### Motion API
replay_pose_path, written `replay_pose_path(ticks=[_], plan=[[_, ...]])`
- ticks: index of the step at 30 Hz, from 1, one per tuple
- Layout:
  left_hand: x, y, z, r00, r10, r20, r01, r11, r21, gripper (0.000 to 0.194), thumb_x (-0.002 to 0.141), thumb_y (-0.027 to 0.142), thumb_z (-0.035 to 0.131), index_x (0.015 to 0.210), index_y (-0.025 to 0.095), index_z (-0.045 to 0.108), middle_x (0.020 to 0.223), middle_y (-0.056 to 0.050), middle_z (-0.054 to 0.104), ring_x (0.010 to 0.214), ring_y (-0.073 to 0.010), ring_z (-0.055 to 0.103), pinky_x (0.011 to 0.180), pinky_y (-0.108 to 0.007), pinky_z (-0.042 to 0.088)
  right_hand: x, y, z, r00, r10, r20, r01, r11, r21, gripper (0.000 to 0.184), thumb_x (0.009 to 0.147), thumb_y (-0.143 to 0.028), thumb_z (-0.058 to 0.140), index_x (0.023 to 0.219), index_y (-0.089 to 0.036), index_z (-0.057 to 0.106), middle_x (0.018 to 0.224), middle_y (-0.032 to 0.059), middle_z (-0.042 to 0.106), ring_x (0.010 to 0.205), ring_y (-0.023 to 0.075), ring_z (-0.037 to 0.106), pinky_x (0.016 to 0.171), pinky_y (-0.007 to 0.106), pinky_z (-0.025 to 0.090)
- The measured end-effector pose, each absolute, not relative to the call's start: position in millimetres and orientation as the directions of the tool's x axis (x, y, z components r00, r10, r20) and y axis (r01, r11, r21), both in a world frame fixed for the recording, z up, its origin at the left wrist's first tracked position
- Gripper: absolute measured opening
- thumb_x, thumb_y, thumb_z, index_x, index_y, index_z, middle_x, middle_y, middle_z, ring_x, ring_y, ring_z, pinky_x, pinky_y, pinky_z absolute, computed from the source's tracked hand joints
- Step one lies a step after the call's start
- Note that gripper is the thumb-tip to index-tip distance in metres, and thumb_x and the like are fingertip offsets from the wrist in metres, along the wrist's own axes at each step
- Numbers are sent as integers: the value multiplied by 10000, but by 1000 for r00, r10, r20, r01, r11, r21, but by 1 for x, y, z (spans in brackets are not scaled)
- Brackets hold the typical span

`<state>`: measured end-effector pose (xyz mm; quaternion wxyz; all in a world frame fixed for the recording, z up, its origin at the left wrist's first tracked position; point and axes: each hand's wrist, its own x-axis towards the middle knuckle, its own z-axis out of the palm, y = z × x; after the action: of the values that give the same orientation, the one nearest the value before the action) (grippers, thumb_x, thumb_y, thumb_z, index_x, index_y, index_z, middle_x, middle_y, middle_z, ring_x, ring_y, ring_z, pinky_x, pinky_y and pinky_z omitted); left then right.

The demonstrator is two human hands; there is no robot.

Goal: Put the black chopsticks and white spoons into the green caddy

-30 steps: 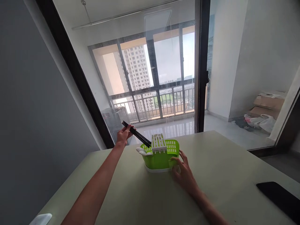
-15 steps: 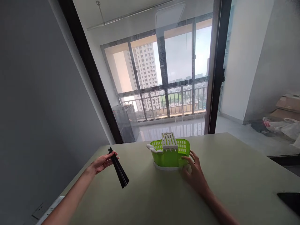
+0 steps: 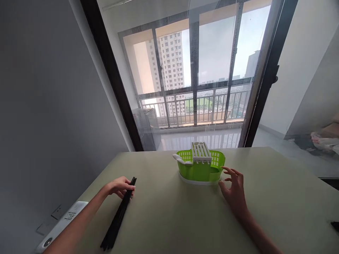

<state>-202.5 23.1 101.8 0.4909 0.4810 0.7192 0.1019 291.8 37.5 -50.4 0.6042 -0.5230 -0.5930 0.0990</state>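
A bundle of black chopsticks (image 3: 118, 218) is gripped near its far end by my left hand (image 3: 120, 187); the other end points down toward me, low over the table. Beyond it, to the right, stands a green utensil basket (image 3: 197, 173) with a white base and a white slatted rack (image 3: 201, 152) across its top. A white spoon-like piece (image 3: 182, 160) rests on the basket's left rim. Beside the basket's right end is my right hand (image 3: 234, 188), fingers curved and apart, holding nothing. Whether a fingertip touches the basket I cannot tell.
Everything stands on a pale green table (image 3: 169, 218). At its left edge, next to the grey wall, lies a white power strip (image 3: 66, 222). A dark object (image 3: 335, 225) shows at the far right edge. Behind the table are a glass door and a balcony window.
The chopsticks have swung round, their near end moving from right to left toward me, as my left hand lowered. My right hand has drawn slightly back from the basket. The view has shifted.
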Motion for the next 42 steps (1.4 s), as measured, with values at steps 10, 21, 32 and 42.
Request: replay_pose_path(ticks=[10, 21, 32, 42], plan=[[-211, 31, 62, -176, 897, -406, 675, 410, 613, 356, 555, 174, 827, 438, 215, 493, 380, 27, 485, 313, -195, 559, 403, -358, 577, 295, 34, -49, 338, 765, 549, 472, 366, -802, 463, 826, -316, 604, 1287, -276, 570, 1258, 94, 447, 1095, 256, 598, 827, 443, 592], [-209, 27, 66, -182, 908, -376, 725, 383, 573, 307, 409, 171, 841, 473, 205, 543, 438, 3, 539, 403, -235, 598, 439, -436, 586, 295, 35, -47, 348, 785, 512, 413, 362, -836, 435, 842, -344, 606, 1268, -268, 572, 1258, 92, 452, 1077, 252, 613, 808, 428, 607], [-172, 35, 92, -178, 972, -153, 813, 233, 533, 376, 408, 210, 890, 516, 234, 530, 533, -20, 601, 795, -366, 718, 782, -467, 573, 294, 39, -45, 421, 731, 537, 406, 378, -832, 403, 816, -305, 607, 1207, -239, 541, 1197, 93, 503, 1065, 249, 587, 754, 393, 589], [-29, 47, 134, 383, 811, 443, 752, -552, 360, 385, 971, 493, 545, 1262, 250, 610, 1252, -100, 663, 1187, -277, 603, 1036, -410, 459, 296, 42, -43, 531, 696, 483, 359, 331, -873, 350, 799, -293, 608, 1125, -226, 500, 1183, 90, 509, 1022, 238, 582, 729, 368, 558]])
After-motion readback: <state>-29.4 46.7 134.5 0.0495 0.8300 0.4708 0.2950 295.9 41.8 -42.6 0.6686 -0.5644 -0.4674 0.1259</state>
